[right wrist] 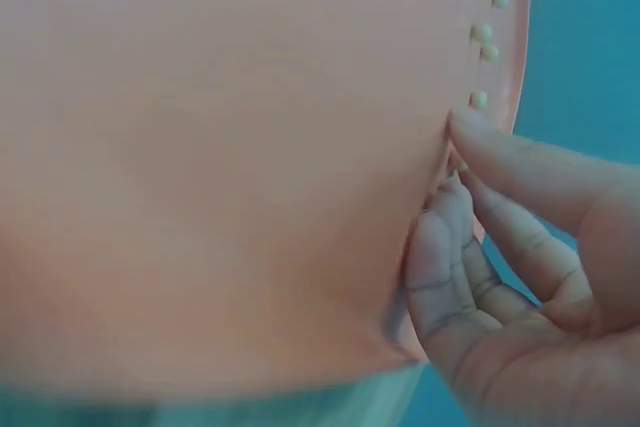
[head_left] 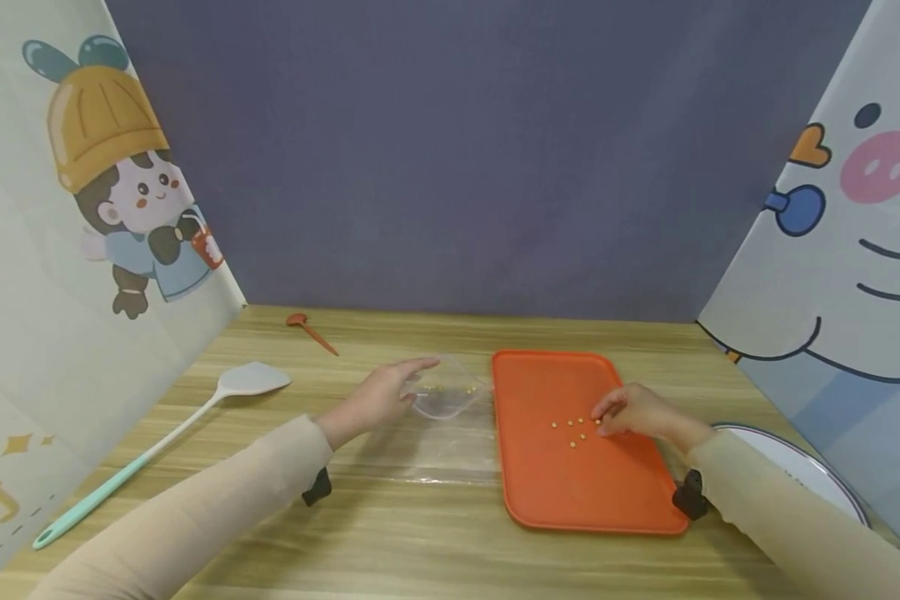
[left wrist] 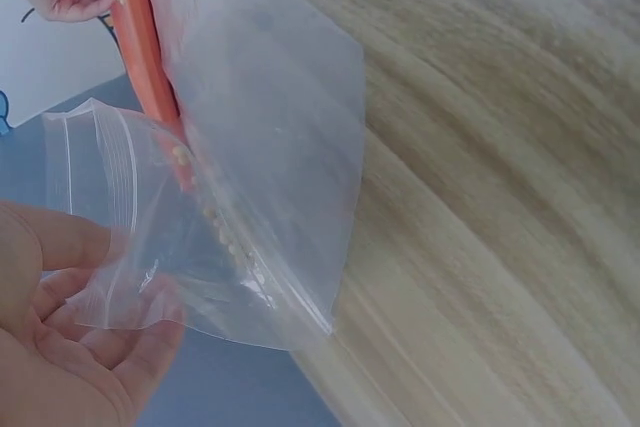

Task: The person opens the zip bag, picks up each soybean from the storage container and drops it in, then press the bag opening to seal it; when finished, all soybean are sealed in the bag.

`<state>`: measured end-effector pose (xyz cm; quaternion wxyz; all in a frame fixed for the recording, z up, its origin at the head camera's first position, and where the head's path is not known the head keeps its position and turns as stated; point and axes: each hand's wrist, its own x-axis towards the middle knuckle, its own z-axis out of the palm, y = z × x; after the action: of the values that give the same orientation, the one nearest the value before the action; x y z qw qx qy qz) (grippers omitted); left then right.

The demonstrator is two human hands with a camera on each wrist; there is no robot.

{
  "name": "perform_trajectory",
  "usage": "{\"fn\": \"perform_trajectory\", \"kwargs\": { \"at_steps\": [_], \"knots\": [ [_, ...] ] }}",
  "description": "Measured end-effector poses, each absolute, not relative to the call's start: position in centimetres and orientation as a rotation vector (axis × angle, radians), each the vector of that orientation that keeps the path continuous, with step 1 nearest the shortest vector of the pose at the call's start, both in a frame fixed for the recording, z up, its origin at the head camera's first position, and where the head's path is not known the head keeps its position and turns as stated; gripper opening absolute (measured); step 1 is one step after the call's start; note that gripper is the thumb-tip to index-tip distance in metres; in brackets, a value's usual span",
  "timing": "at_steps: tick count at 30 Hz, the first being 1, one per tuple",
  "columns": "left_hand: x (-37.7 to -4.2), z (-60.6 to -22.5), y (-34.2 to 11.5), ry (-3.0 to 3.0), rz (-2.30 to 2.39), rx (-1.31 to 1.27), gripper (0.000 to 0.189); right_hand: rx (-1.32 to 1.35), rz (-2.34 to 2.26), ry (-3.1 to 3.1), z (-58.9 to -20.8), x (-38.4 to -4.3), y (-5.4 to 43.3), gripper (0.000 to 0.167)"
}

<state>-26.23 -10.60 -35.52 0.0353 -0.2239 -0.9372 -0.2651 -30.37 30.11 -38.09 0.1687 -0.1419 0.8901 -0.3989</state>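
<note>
My left hand (head_left: 378, 393) holds a clear zip bag (head_left: 446, 407) near its mouth, between thumb and fingers. Several yellowish soybeans (left wrist: 224, 234) lie inside the bag, along its lower part in the left wrist view. Over the right part of an orange tray (head_left: 555, 487), my right hand (head_left: 633, 412) has its thumb and fingertips around one soybean (right wrist: 458, 162). Other soybeans (head_left: 572, 445) are scattered on the tray just left of those fingertips. The bag's flat lower part (head_left: 438, 458) spreads over the wooden table beside the tray.
A spatula (head_left: 251, 379) with a white head and mint handle lies at the left. Farther back is a small reddish-brown spoon (head_left: 313, 334). A white plate with a dark rim (head_left: 802, 467) sits under the right forearm. A grey panel (head_left: 450, 167) stands behind the table (head_left: 390, 550).
</note>
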Motion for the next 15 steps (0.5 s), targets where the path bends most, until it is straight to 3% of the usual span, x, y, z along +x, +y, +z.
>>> {"fn": "perform_trajectory", "kwargs": {
  "at_steps": [15],
  "knots": [
    [-25.84, -35.22, -10.48, -2.874, -0.808, -0.689, 0.070, -0.396, -1.057, 2.604, -37.60, -30.50, 29.96, 0.012]
  ]
}}
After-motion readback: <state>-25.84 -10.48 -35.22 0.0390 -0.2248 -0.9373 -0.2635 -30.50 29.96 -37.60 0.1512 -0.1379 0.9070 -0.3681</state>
